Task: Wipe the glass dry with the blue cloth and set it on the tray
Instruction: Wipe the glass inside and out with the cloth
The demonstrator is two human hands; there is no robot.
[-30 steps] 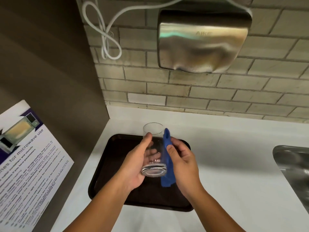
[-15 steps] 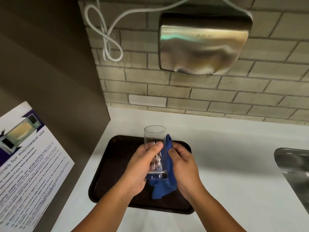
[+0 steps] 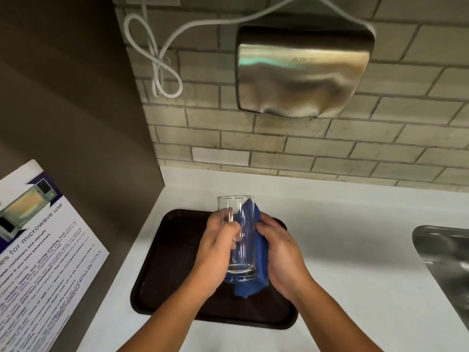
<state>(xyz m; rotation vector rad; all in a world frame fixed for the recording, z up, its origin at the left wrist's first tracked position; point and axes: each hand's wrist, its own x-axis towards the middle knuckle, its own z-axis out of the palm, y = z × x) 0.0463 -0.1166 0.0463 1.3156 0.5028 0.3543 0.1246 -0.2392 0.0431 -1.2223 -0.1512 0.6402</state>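
A clear drinking glass (image 3: 238,240) is held upright in the air above the dark brown tray (image 3: 167,262). My left hand (image 3: 215,252) grips the glass from its left side, fingers wrapped round the wall. The blue cloth (image 3: 256,260) lies against the right side and back of the glass, and my right hand (image 3: 281,257) presses it there. A loose corner of the cloth hangs below the glass base. The tray rests on the white counter (image 3: 355,262) near the left wall.
A steel hand dryer (image 3: 304,69) with a looped white cable (image 3: 162,64) hangs on the tiled wall above. A steel sink (image 3: 446,260) sits at the right edge. A microwave-use poster (image 3: 38,240) covers the left side panel.
The glass has gone from tilted toward me to upright. The cloth has spread further round its right side, with my right hand now flatter against it.
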